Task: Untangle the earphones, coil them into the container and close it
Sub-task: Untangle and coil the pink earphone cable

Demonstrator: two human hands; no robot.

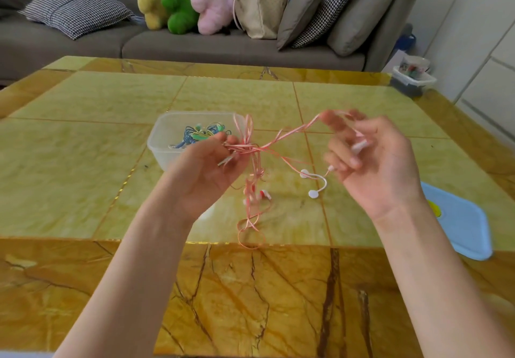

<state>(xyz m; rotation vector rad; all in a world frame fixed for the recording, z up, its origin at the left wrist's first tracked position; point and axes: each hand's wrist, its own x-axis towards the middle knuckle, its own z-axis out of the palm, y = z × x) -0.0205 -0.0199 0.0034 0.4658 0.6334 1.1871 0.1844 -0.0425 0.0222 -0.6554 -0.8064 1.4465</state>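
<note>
A tangled pink-and-white earphone cable (252, 150) hangs between both hands above the yellow marble table (92, 140). My left hand (207, 166) pinches the knot of the tangle, with loops dangling below it down to the table. My right hand (373, 159) pinches a strand pulled out to the right, its fingers curled and blurred. White earbuds (313, 193) dangle under the right hand, and a pink earbud pair (262, 194) hangs in the loops. A clear plastic container (164, 140) stands behind the left hand and holds a coiled blue-and-green earphone set (199, 133).
A light blue lid (459, 221) lies on the table at the right, beside my right forearm. Beyond the table a grey sofa (223, 45) carries cushions, plush toys and a beige bag. A small bin (412, 79) stands off the table's far right corner.
</note>
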